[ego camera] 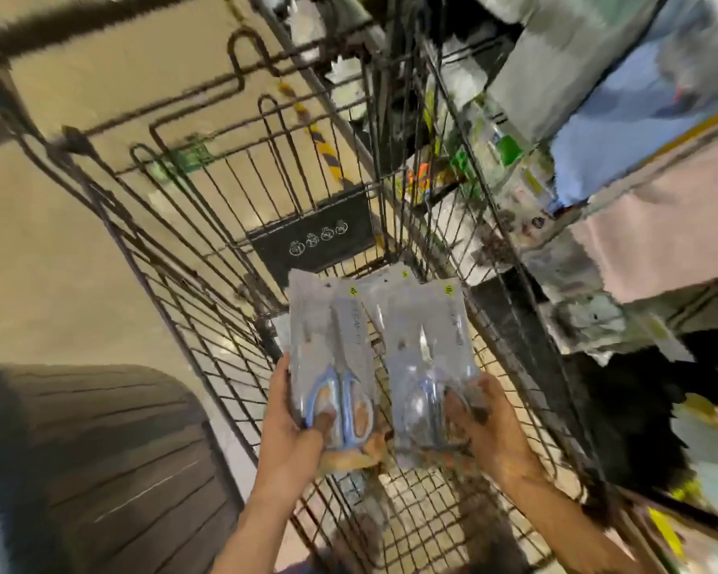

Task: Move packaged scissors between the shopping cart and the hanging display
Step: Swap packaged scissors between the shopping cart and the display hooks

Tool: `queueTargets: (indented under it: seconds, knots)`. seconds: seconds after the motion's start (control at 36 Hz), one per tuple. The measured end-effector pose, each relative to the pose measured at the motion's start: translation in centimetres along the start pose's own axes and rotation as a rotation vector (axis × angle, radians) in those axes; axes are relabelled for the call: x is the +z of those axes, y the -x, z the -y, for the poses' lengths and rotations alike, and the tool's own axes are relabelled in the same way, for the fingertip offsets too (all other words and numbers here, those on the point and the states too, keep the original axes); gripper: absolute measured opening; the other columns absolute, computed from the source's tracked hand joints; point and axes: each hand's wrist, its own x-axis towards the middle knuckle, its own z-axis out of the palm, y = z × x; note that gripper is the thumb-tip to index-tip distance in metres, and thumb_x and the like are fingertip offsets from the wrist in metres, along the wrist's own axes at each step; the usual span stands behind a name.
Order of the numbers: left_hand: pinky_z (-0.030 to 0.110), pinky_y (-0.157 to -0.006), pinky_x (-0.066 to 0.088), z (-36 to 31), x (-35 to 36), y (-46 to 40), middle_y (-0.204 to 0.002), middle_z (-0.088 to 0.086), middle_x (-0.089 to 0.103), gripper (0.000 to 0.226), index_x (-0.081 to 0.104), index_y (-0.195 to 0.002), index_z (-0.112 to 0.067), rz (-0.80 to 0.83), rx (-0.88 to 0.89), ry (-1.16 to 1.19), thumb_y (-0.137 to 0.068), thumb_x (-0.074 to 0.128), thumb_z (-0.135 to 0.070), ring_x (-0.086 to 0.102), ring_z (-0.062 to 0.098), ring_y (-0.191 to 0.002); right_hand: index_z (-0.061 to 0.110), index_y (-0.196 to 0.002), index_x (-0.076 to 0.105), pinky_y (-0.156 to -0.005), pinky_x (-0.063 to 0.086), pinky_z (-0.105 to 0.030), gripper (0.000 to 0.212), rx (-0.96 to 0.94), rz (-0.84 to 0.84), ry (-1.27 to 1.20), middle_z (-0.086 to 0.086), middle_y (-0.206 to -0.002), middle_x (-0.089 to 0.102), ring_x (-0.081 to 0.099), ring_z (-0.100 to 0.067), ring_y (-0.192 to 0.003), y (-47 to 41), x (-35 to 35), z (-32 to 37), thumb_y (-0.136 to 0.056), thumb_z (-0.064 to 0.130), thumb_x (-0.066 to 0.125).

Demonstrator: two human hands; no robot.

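Note:
I look down into a wire shopping cart. My left hand grips the lower end of a clear pack of blue-handled scissors, thumb on the front. My right hand grips the bottom of a second scissors pack beside it. Both packs are held upright above the cart's basket, side by side, their tops pointing away from me. More packaging shows behind their upper edges. The hanging display is blurred at the right and I cannot make out its hooks.
A black flap with white icons hangs on the cart's far end. Shelves with blurred goods run along the right side. Tan floor lies left of the cart, with a dark ribbed object at lower left.

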Motion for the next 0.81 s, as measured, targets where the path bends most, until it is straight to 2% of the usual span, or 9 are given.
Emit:
queueTargets:
  seconds: [0.06, 0.11, 0.22, 0.33, 0.42, 0.5, 0.64, 0.75, 0.81]
  knots:
    - [0.050, -0.105, 0.050, -1.3, -1.0, 1.5, -0.149, -0.005, 0.052, 0.091, 0.028, -0.145, -0.058, 0.031, 0.046, -0.046, -0.089, 0.072, -0.002, 0.054, 0.016, -0.133, 0.018, -0.128, 0.052, -0.064, 0.056, -0.018, 0.058, 0.032, -0.070, -0.082, 0.015, -0.087, 0.071, 0.069, -0.014, -0.079, 3.0, -0.7, 1.5, -0.080, 0.027, 0.084]
    - [0.043, -0.107, 0.048, -2.8, -1.7, 3.3, -0.145, -0.004, 0.055, 0.092, 0.031, -0.144, -0.055, 0.048, 0.086, -0.054, -0.087, 0.072, 0.004, 0.056, 0.011, -0.130, 0.023, -0.122, 0.059, -0.058, 0.053, -0.010, 0.043, 0.031, -0.087, -0.100, 0.026, -0.078, 0.070, 0.068, -0.002, -0.070, 6.0, -1.6, 2.5, -0.085, 0.015, 0.079]
    - [0.028, -0.097, 0.054, -6.1, -2.2, 7.5, -0.143, -0.008, 0.056, 0.090, 0.032, -0.149, -0.042, 0.081, 0.128, -0.038, -0.085, 0.074, 0.005, 0.058, 0.006, -0.125, 0.017, -0.101, 0.059, -0.048, 0.048, -0.015, 0.040, -0.073, -0.148, -0.014, 0.011, -0.065, 0.069, 0.062, 0.000, -0.052, 12.1, -2.5, 6.2, -0.084, -0.019, 0.064]
    - [0.008, -0.076, 0.053, -8.7, -2.0, 11.6, -0.135, -0.015, 0.058, 0.083, 0.033, -0.151, -0.035, 0.127, 0.201, 0.020, -0.086, 0.073, 0.000, 0.059, -0.007, -0.116, 0.013, -0.117, 0.049, -0.062, 0.050, -0.008, 0.035, -0.178, -0.184, -0.035, 0.004, -0.096, 0.066, 0.066, 0.010, -0.075, 17.4, -4.2, 8.8, -0.092, -0.007, 0.064]
    - [0.028, -0.083, 0.060, -9.6, -1.9, 14.2, -0.132, -0.014, 0.062, 0.086, 0.039, -0.144, -0.044, 0.171, 0.243, 0.038, -0.083, 0.077, 0.003, 0.064, 0.005, -0.117, 0.022, -0.121, 0.049, -0.066, 0.052, -0.011, 0.038, -0.223, -0.215, -0.023, 0.017, -0.097, 0.071, 0.068, 0.008, -0.084, 20.3, -5.7, 8.9, -0.094, 0.000, 0.064]
    - [0.053, -0.092, 0.056, -10.5, -1.3, 17.2, -0.143, -0.005, 0.056, 0.089, 0.038, -0.142, -0.053, 0.200, 0.316, 0.022, -0.075, 0.083, -0.017, 0.062, 0.020, -0.123, 0.019, -0.133, 0.048, -0.070, 0.052, -0.013, 0.051, -0.305, -0.254, -0.059, 0.022, -0.107, 0.069, 0.069, 0.000, -0.093, 22.8, -7.4, 8.9, -0.090, 0.003, 0.071]
    - [0.045, -0.092, 0.058, -11.4, 0.7, 22.7, -0.133, -0.013, 0.063, 0.088, 0.035, -0.144, -0.056, 0.252, 0.413, 0.003, -0.082, 0.081, -0.011, 0.066, 0.010, -0.115, 0.023, -0.132, 0.049, -0.071, 0.052, -0.012, 0.058, -0.417, -0.356, -0.112, 0.022, -0.107, 0.071, 0.069, 0.002, -0.092, 27.7, -10.7, 8.4, -0.087, -0.006, 0.071]
    - [0.044, -0.091, 0.058, -11.9, 2.7, 27.3, -0.122, -0.026, 0.065, 0.090, 0.037, -0.141, -0.057, 0.270, 0.486, -0.006, -0.078, 0.083, -0.013, 0.067, 0.005, -0.110, 0.031, -0.136, 0.048, -0.084, 0.058, -0.029, 0.061, -0.457, -0.414, -0.223, 0.014, -0.115, 0.073, 0.071, -0.011, -0.104, 32.2, -14.0, 7.0, -0.090, -0.004, 0.069]
    - [0.048, -0.097, 0.054, -12.1, 3.9, 29.6, -0.120, -0.027, 0.067, 0.090, 0.039, -0.139, -0.059, 0.300, 0.521, -0.020, -0.078, 0.082, -0.009, 0.067, 0.005, -0.111, 0.026, -0.144, 0.041, -0.087, 0.058, -0.027, 0.066, -0.499, -0.434, -0.251, 0.018, -0.118, 0.071, 0.069, -0.013, -0.110, 34.8, -15.8, 6.4, -0.091, -0.006, 0.066]
